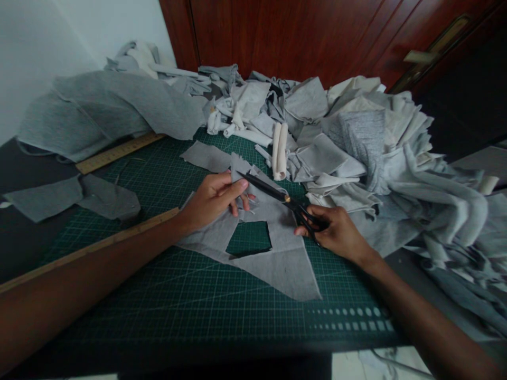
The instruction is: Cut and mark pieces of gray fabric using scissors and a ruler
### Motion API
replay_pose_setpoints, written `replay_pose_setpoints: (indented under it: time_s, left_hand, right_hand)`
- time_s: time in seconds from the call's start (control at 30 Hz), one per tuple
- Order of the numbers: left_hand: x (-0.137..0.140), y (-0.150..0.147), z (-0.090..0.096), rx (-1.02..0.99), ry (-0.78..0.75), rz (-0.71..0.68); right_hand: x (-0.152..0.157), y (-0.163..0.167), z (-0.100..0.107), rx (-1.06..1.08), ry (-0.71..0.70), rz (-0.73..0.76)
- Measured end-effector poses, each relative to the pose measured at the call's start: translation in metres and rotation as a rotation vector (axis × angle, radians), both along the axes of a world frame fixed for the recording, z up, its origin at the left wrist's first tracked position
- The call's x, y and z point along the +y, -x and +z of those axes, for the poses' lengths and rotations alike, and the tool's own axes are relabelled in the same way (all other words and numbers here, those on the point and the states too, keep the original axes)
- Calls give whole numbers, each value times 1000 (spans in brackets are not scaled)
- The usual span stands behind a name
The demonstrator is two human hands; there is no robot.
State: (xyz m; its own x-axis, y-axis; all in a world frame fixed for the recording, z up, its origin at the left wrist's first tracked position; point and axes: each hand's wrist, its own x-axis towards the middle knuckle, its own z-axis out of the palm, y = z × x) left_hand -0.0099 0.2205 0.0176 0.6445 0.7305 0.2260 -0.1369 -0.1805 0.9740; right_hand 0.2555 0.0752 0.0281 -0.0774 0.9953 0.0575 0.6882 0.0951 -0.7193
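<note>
My left hand (pixel 216 198) pinches a piece of grey fabric (pixel 287 266) near its upper edge, thumb on top. A four-sided hole in that fabric shows the green cutting mat (pixel 190 306) beneath. My right hand (pixel 336 229) grips black scissors (pixel 273 189) by the handles. Their blades point left, look closed or nearly so, and the tips reach close to my left thumb. Whether the blades touch the fabric there, I cannot tell. Another grey strip (pixel 206 157) lies just beyond my left hand.
A large heap of grey and off-white fabric pieces (pixel 312 100) spans the back and right. Grey cloth (pixel 114 100) covers part of a wooden ruler (pixel 119 153) at left. Another wooden ruler (pixel 146 226) lies under my left forearm. Grey scraps (pixel 106 196) rest on the left. A wooden door (pixel 293 37) stands behind.
</note>
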Motion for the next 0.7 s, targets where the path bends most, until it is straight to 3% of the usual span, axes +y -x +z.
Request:
replay_pose_setpoints:
  time_s: [0.47, 0.7]
  left_hand:
    - [-1, 2, 0, 95, -167, -55]
    - [0, 3, -2, 117, -158, -76]
  right_hand:
    - [-1, 3, 3, -38, -10, 5]
    - [-3, 3, 2, -63, -8, 7]
